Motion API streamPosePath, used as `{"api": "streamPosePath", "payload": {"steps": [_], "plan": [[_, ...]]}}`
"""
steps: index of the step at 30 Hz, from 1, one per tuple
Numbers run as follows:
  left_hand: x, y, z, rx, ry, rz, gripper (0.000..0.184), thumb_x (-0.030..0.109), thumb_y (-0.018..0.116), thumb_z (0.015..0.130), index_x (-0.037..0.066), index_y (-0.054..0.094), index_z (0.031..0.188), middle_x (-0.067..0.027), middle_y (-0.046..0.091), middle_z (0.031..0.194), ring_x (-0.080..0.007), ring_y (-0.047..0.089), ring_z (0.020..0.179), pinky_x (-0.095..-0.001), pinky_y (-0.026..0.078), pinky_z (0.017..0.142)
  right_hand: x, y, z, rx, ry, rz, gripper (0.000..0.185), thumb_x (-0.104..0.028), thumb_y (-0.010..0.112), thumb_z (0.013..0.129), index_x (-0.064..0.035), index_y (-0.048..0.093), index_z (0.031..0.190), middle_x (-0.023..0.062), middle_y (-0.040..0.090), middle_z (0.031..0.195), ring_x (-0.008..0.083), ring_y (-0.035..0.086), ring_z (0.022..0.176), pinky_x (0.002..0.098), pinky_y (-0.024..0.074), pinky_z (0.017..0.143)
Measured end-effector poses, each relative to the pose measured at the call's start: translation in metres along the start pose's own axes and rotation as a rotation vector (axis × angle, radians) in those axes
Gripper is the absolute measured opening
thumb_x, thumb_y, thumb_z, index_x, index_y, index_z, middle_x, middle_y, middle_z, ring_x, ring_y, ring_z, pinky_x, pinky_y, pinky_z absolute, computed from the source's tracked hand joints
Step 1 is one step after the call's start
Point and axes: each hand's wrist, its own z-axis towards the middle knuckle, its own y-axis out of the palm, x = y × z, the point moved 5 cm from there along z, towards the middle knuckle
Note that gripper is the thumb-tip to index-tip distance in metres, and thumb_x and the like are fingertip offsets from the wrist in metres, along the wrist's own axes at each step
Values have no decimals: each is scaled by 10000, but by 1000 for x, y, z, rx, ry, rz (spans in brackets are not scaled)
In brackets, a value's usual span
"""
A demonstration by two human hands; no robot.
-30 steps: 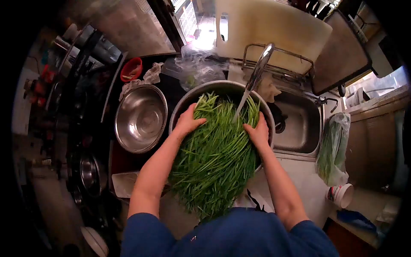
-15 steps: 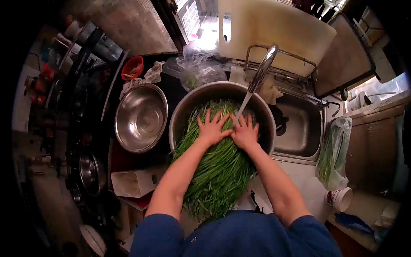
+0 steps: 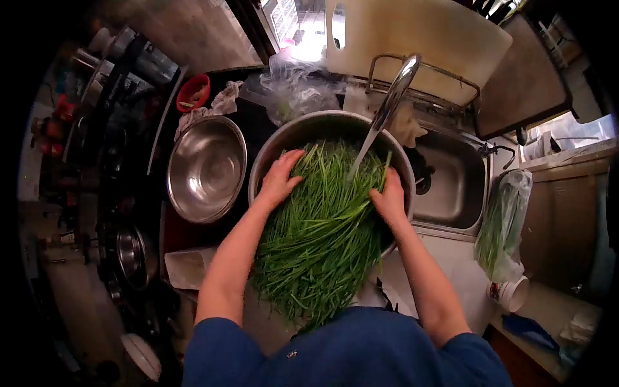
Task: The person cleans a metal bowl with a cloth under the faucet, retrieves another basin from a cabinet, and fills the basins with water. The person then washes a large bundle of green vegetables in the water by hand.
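Note:
A large bundle of long green garlic chives point(image 3: 316, 213) fills the round metal basin point(image 3: 267, 145) and hangs over its near rim. My left hand point(image 3: 278, 182) grips the left side of the bundle, with thumb and fingers around the edge leaves. On the opposite side, my right hand point(image 3: 391, 201) is closed around the right edge of the chives, its fingertips partly hidden among the leaves. Water runs from the curved faucet point(image 3: 396, 93) onto the chives between my hands.
To the left stands a metal bowl point(image 3: 207, 171), with a red bowl point(image 3: 193, 91) behind it and a white container point(image 3: 187, 267) nearer me. On the right are the sink point(image 3: 448, 193) and a plastic bag of greens point(image 3: 503, 226). A cutting board point(image 3: 419, 48) leans behind.
My hands have moved apart from the middle of the chives to the bundle's two sides. The leaves between them now lie more loosely, some crosswise.

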Motion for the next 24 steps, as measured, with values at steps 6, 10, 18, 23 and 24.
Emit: {"api": "streamPosePath", "payload": {"steps": [6,10,18,23,24], "plan": [[17,-16,-9,114,-79,344,640,280,679,791,114,417,1350,-100,444,1333,-319,466,1145,-433,421,947,38,38,12,-92,192,147,968,-459,699,748,52,220,1415,291,269,1429,416,317,1303,479,260,1070],[-35,58,-2,-55,-456,106,928,639,573,787,107,221,1462,-221,267,1471,-402,297,1327,-502,298,1057,-2,59,17,-144,425,-46,1060,-605,665,728,-11,169,1452,254,188,1476,418,227,1350,479,170,1101],[0,51,10,12,-251,-767,1005,208,809,696,47,190,1471,-153,382,1426,-240,399,1288,-334,316,1059,-26,73,28,-262,137,860,668,-118,771,732,-43,439,1306,73,593,1157,189,576,1018,336,471,875],[-16,2,9,-139,-270,-682,927,31,733,670,142,270,1465,-112,356,1458,-229,352,1322,-330,288,1080,-13,27,33,-165,64,588,698,-65,766,695,-30,452,1317,133,572,1222,248,566,1084,362,442,931],[-16,-7,9,-167,-248,-613,918,19,717,672,148,272,1465,-118,353,1459,-235,342,1330,-331,279,1086,-16,18,34,-96,-57,369,682,-56,754,705,-19,452,1315,151,562,1238,267,558,1105,369,435,939]]}}
